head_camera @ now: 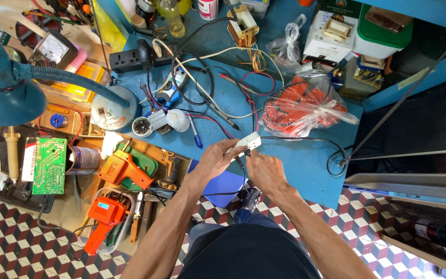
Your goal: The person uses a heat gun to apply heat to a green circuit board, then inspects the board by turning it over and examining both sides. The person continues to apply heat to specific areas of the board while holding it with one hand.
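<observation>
Head view, looking straight down over the blue workbench point(295, 165). Both of my hands met above its near edge on a small white plastic adapter block point(248, 141), from which a thin black cable point(305, 138) ran off to the right and looped back on the bench top.

Left hand point(213, 159): forearm came up from lower left, wrist bent inward, fingers curled shut around the near end of the block, thumb on top. Right hand point(265, 169): forearm came up from lower right, fingers pinched closed at the block's lower edge where the cable entered. Whether the right fingertips gripped the cable or the casing, I could not tell; they hid the joint.

The block was held clear of the bench, just in front of a bag of orange wire coils point(301, 106).

Risks noted, as judgement:
- The pinch sat right at the cable entry. A hard pull there could strain the lead or tear it from the casing.
- Loose red and black probe leads point(223, 113) lay tangled just behind the hands. A snag could drag a probe or the small white cup point(142, 126) off its place.
- The block was small and smooth, held at fingertips only. A slip would drop it onto the blue folder point(222, 182) or past the edge to the tiled floor point(16, 237).
- An orange glue gun point(125, 168) lay near my left elbow, so a wide elbow swing could knock it.
</observation>
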